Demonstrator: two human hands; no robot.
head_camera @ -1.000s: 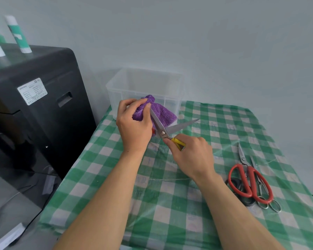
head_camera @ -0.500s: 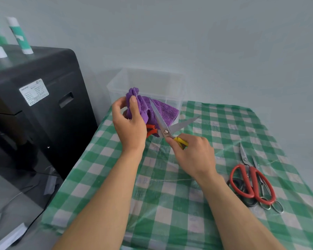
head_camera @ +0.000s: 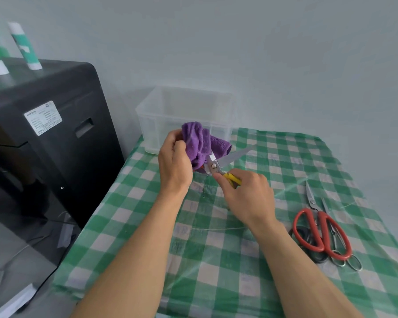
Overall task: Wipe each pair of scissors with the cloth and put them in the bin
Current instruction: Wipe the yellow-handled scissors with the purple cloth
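Standing on green-checked tablecloth (head_camera: 216, 260), bin (head_camera: 152, 125) before grey wall (head_camera: 262, 53).

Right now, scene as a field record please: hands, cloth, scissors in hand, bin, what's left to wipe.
left hand: holds the bunched purple cloth around one blade
right hand: grips the yellow-handled scissors, blades open
bin: clear plastic, behind the hands at the table's far edge; no scissors visible inside
waiting: red-handled scissors lying over a silver pair and a black-handled pair, to the right
surface: checked tablecloth
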